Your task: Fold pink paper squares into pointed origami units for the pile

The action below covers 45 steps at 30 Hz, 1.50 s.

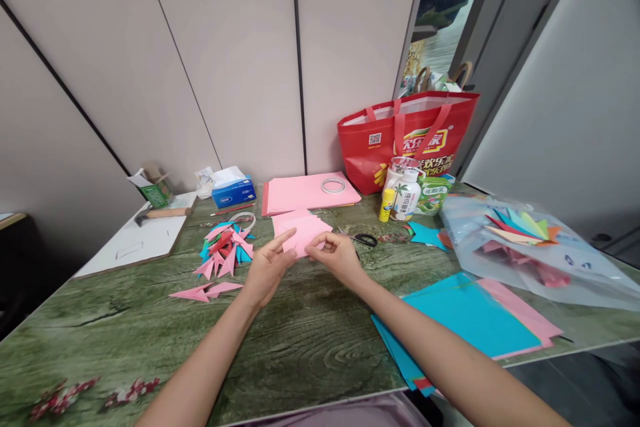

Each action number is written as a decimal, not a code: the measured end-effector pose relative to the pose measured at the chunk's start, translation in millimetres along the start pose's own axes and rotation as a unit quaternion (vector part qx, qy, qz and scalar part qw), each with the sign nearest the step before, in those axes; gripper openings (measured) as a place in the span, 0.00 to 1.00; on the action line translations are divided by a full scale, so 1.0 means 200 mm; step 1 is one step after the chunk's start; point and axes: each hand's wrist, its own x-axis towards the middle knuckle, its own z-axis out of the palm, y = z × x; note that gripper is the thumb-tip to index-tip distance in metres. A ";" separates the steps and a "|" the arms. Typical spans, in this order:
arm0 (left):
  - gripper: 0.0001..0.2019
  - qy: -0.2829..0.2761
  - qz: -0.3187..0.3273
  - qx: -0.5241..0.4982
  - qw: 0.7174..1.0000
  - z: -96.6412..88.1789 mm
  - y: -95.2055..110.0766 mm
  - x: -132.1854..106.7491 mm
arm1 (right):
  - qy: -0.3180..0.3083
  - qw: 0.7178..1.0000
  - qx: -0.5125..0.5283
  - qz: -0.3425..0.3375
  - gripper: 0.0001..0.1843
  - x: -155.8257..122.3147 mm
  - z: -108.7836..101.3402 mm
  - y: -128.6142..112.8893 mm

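A small piece of pink paper is held up over the table between both hands. My left hand is closed on its left edge, thumb in front. The fingertips of my right hand pinch its lower right edge. Behind it lie more pink paper pieces, partly covered by the held one. Left of my left hand is a pile of folded paper pieces in pink, blue and red. Two pink folded pieces lie in front of that pile. A pair of scissors with black handles rests just beyond my right hand.
A stack of pink paper with a tape roll lies at the back. Rightward stand a glue stick, a white bottle and a red bag. Blue sheets lie front right. A hammer rests on a white board.
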 end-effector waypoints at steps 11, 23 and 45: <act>0.27 0.049 0.030 0.062 0.996 -0.02 -0.05 0.02 | 0.001 1.000 0.011 -0.011 0.10 -0.01 0.01 -0.02; 0.17 0.008 0.005 -0.036 0.999 0.01 -0.01 0.00 | -0.003 1.000 -0.007 -0.024 0.11 -0.03 0.02 -0.01; 0.26 -0.003 0.013 0.035 0.999 -0.01 -0.03 -0.01 | -0.013 0.999 0.036 0.017 0.10 -0.02 0.01 -0.02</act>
